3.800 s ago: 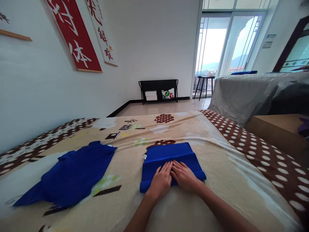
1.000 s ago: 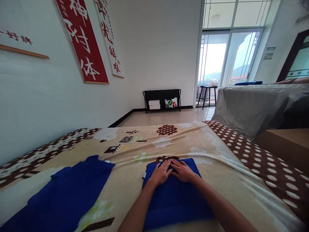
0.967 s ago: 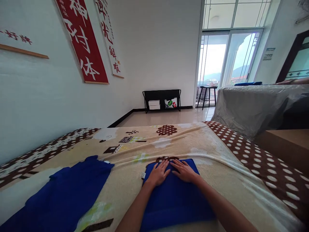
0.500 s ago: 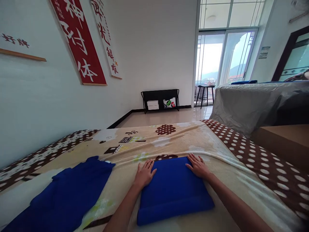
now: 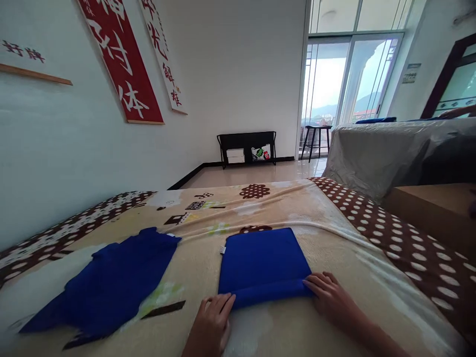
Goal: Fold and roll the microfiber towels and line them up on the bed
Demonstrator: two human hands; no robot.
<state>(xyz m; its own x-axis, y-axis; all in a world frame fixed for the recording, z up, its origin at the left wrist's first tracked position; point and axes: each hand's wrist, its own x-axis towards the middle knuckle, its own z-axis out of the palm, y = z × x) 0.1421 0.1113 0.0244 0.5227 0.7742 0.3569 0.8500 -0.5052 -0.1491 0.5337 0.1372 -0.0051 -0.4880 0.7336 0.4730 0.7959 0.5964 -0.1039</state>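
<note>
A folded blue garment (image 5: pixel 262 258) lies before me on the patterned blanket (image 5: pixel 267 329), its near edge turned over into a thick roll. A small white tag (image 5: pixel 222 250) sticks out at its left side. My left hand (image 5: pixel 213 317) is closed at the left end of the roll, fingers on top and thumb out of sight. At the right end, the fingers of my right hand (image 5: pixel 325 293) are bent around the rolled edge. Further left, a second blue garment (image 5: pixel 115 282) is spread loosely and unevenly, touched by neither hand.
A plastic-covered table (image 5: pixel 364 148) stands at the right with blue cloth on it, and part of a person's arm (image 5: pixel 459 112) shows there. Below it is a cardboard box (image 5: pixel 435 203). A black rack (image 5: pixel 246 144) and a stool (image 5: pixel 316 139) stand by the far wall and door.
My hands have moved from the garment's far corners to its near edge and closed on it. That edge is now rolled away from me. The view has tilted slightly.
</note>
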